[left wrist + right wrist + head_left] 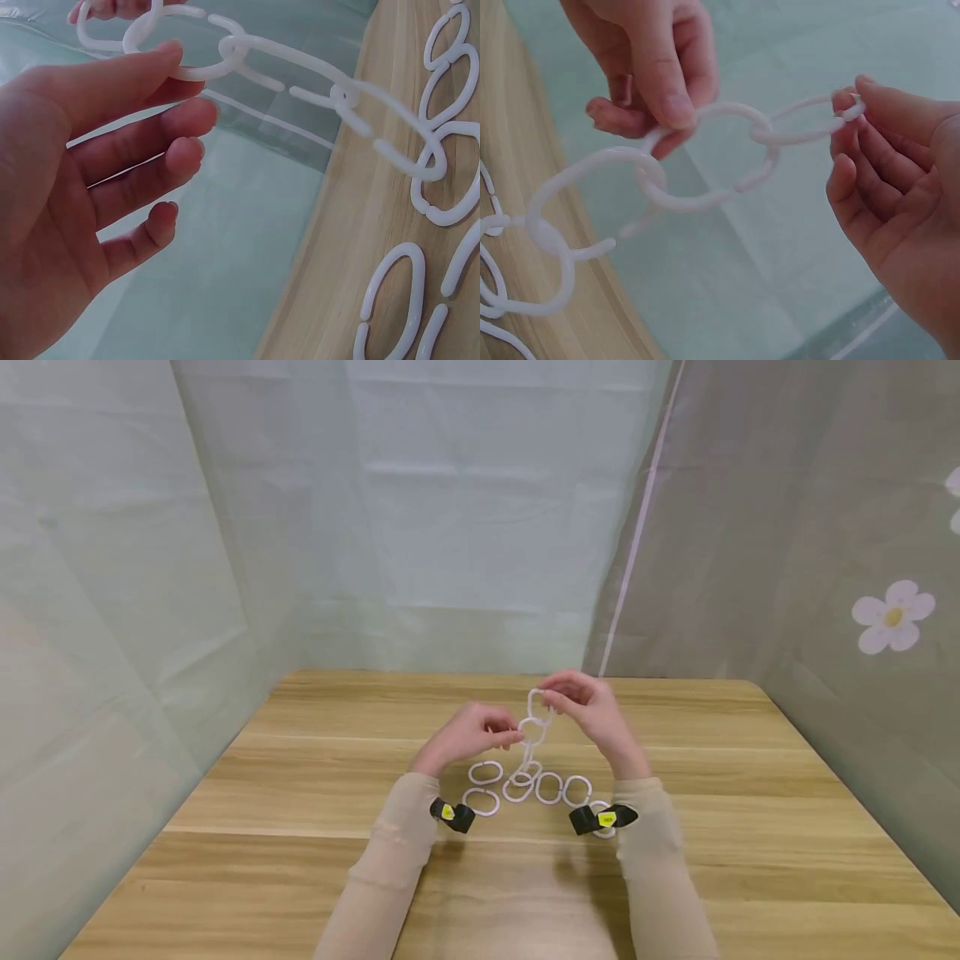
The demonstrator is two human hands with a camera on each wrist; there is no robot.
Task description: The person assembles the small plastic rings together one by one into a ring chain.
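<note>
Loose white rings (486, 800) lie on the table (750, 827), while at 12 o'clock the left hand (468, 737) and right hand (592, 706) both pinch the ring chain (534, 727).

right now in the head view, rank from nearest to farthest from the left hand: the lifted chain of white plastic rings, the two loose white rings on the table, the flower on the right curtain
1. Lifted chain of white plastic rings: pinched at the left hand's fingertips.
2. Two loose white rings: on the wooden table, just below that hand.
3. White flower print: far right, on the curtain.
</note>
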